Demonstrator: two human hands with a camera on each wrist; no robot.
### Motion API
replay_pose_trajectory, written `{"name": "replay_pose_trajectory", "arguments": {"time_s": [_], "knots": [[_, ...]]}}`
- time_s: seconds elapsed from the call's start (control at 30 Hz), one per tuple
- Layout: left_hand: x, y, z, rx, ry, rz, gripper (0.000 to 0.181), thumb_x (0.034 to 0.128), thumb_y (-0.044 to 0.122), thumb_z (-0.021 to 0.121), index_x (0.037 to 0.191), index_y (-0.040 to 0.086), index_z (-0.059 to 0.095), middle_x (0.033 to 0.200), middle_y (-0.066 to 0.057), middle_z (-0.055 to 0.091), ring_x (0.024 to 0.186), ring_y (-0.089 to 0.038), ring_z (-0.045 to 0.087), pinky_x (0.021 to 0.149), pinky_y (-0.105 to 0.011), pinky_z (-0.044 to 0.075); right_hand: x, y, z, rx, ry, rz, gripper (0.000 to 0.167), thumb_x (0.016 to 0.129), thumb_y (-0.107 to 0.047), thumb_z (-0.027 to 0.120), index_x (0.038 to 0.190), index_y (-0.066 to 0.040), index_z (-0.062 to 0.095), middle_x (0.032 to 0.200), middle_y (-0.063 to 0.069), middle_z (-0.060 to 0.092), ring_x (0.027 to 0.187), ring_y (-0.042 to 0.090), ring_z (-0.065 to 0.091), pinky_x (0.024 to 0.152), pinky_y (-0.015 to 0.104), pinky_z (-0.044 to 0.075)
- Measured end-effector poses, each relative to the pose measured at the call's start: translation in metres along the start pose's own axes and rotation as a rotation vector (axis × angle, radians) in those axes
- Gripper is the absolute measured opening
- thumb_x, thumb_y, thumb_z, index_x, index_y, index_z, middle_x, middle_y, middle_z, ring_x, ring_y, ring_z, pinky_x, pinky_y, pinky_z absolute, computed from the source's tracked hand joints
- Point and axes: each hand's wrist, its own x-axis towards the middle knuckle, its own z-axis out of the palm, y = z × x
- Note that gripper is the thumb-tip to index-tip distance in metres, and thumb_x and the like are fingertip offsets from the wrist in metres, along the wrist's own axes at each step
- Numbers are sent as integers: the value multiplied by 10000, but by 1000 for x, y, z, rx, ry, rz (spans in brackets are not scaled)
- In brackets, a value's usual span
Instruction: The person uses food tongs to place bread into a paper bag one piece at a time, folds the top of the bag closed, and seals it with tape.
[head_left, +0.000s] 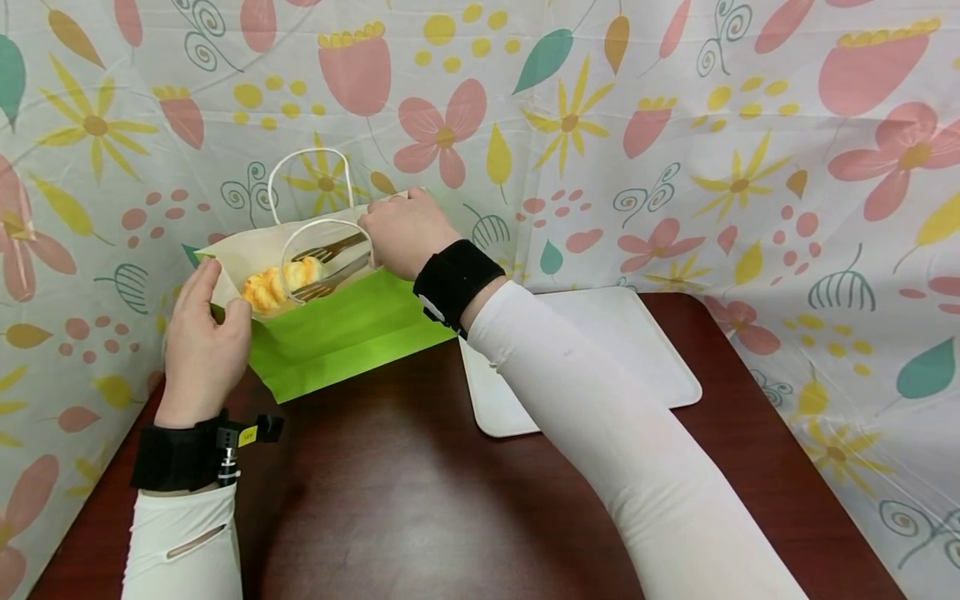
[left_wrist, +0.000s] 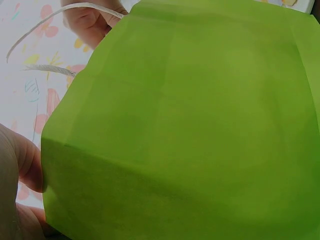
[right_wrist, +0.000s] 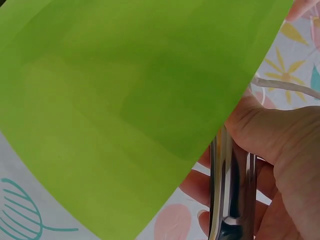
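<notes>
A green paper bag (head_left: 345, 337) with a pale inside and white cord handles (head_left: 311, 152) leans open toward me on the table. My left hand (head_left: 206, 346) grips its left rim, thumb and fingers on either side, as the left wrist view also shows at the bag's (left_wrist: 180, 110) edge. Metal forks (head_left: 330, 286) lie in the bag's mouth, tines pointing left. My right hand (head_left: 408, 233) holds their handles (right_wrist: 232, 185) at the right end of the opening. Beside the tines, inside the bag, sits a yellow-orange bread roll (head_left: 279, 285).
A white tray (head_left: 652, 358) lies on the dark brown table (head_left: 390, 500), to the right of the bag and partly under my right forearm. A flower-printed curtain (head_left: 570, 200) stands close behind the bag and along both sides of the table.
</notes>
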Motion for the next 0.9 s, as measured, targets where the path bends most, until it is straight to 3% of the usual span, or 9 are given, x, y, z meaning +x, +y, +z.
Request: {"name": "replay_pose_trajectory", "arguments": {"time_s": [0.4,0.9], "knots": [[0,1,-1,3,3,-2,680,1016,186,337,1689,103,287,1765,-65,186,1625,-291,162,1298,-557,156,-1,-5,2,-18,-7,21,255,1064,-286,631,1281,-192,727,1274,-7,699,1181,231,651,986,398,422],[1,1,0,3,13,1,671,1021,192,341,1684,92,299,1762,-74,197,1623,-304,168,1299,-563,151,-6,-7,0,-40,-33,26,325,1059,-355,648,1326,-180,710,1297,28,685,1200,241,638,1008,393,422]]}}
